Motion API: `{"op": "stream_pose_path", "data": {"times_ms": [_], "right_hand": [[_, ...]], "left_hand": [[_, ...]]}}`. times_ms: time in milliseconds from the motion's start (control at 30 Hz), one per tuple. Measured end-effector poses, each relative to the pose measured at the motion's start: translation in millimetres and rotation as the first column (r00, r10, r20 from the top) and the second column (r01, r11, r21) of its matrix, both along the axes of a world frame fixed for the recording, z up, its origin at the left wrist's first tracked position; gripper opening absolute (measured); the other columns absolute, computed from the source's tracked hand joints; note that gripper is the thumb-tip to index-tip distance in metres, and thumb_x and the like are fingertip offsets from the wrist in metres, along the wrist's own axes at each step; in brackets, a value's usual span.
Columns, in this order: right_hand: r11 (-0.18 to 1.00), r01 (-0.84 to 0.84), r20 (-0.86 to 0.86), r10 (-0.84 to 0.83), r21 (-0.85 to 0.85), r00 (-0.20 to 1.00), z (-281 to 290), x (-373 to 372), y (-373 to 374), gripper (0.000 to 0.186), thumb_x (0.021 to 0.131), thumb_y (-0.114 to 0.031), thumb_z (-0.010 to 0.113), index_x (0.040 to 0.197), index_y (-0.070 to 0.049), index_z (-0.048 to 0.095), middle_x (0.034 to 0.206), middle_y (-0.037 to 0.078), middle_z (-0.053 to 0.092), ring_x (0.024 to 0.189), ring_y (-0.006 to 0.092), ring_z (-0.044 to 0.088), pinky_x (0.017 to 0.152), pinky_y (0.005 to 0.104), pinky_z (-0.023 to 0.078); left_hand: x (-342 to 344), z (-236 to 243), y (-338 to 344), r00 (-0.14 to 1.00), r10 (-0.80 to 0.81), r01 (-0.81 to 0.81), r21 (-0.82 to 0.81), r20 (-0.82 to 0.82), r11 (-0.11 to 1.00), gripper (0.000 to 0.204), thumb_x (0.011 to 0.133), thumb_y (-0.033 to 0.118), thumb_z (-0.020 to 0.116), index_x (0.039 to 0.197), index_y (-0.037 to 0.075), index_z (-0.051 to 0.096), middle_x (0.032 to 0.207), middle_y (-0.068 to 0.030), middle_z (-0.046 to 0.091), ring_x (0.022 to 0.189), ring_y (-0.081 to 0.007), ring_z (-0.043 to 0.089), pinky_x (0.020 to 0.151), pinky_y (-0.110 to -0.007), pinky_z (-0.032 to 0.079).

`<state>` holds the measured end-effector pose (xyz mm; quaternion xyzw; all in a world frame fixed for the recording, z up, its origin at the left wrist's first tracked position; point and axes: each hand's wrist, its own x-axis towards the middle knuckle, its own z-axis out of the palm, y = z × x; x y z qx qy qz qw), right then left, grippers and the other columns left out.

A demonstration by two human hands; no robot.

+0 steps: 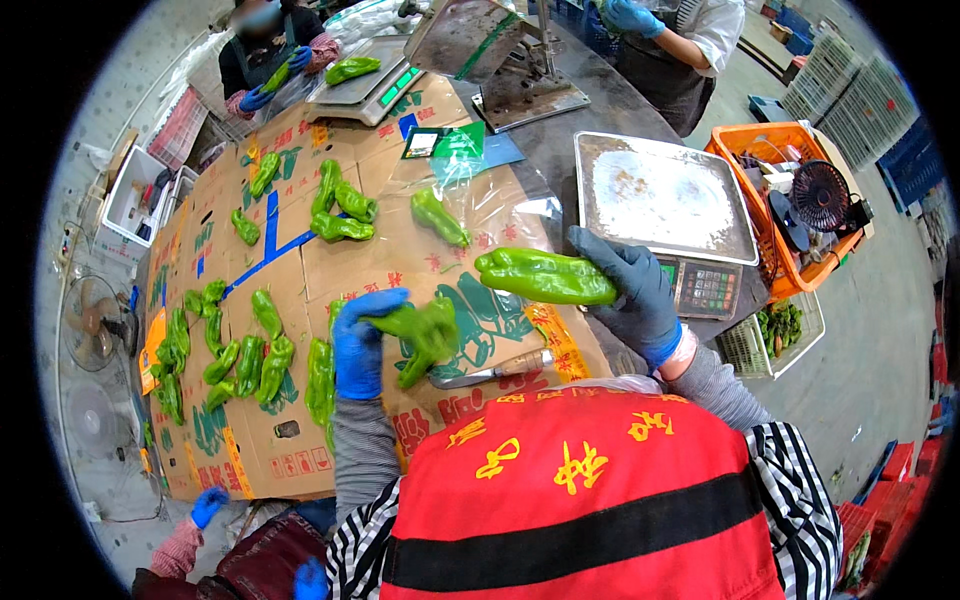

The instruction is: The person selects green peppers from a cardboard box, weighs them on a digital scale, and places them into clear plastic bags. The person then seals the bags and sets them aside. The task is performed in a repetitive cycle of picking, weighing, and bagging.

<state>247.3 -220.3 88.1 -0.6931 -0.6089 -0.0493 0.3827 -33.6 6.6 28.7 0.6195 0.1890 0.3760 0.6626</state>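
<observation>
In the head view my right hand (628, 300), in a dark grey glove, grips a long glossy green pepper (530, 275), held level. My left hand (365, 340), in a blue glove, is closed on another green pepper (425, 325), blurred by motion. A wooden-handled knife (512, 364) lies on the printed cardboard sheet (300, 455) just below the peppers. Several green peppers lie in clusters on the cardboard to the left, such as the group around this one (250, 365). A single pepper (438, 217) lies farther back.
A scale with a steel platform (665, 195) stands right, beside an orange crate (815, 260) holding a fan. A metal stand (530, 105) and another scale (355, 100) stand behind. Co-workers (650, 70) work across the table and at lower left (205, 515). A white basket (745, 350) holds vegetables.
</observation>
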Motion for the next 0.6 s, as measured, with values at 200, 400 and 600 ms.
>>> {"op": "stream_pose_path", "data": {"times_ms": [200, 400, 600], "right_hand": [[0.999, 0.036, 0.130, -0.034, -0.012, 0.991, 5.6, 7.9, 0.3, 0.081, 0.060, -0.009, 0.078, 0.135, -0.023, 0.048, 0.120, 0.007, 0.061, 0.093, 0.0269, 0.060, 0.077, 0.0359, 0.048], [0.998, 0.057, 0.163, -0.058, 0.009, 0.985, 4.3, 18.9, -2.7, 0.083, 0.058, -0.009, 0.078, 0.134, -0.023, 0.049, 0.121, 0.008, 0.060, 0.092, 0.0297, 0.061, 0.078, 0.0373, 0.048], [0.972, -0.136, -0.532, 0.219, 0.192, 0.818, 0.2, 18.6, -8.9, 0.092, 0.065, -0.014, 0.081, 0.143, -0.006, 0.033, 0.137, 0.011, 0.047, 0.117, 0.0222, 0.051, 0.099, 0.0348, 0.041]], "left_hand": [[95.5, 18.9, -37.6, 0.933, -0.353, 0.353, -0.386, 0.073, 0.853, 0.043, 0.083, 0.010, 0.051, 0.123, -0.005, 0.052, 0.106, -0.0142, 0.064, 0.088, -0.0214, 0.066, 0.081, -0.032, 0.054], [133.5, 57.4, -71.5, 0.863, -0.494, 0.506, -0.221, 0.110, 0.834, 0.077, 0.078, 0.026, 0.069, 0.138, -0.007, 0.034, 0.117, -0.0138, 0.060, 0.088, -0.0173, 0.065, 0.074, -0.029, 0.056], [130.4, 72.2, -73.5, 0.862, -0.501, 0.507, -0.168, 0.079, 0.845, 0.077, 0.078, 0.032, 0.072, 0.136, -0.007, 0.038, 0.133, -0.0164, 0.050, 0.098, -0.0211, 0.063, 0.077, -0.031, 0.057]]}}
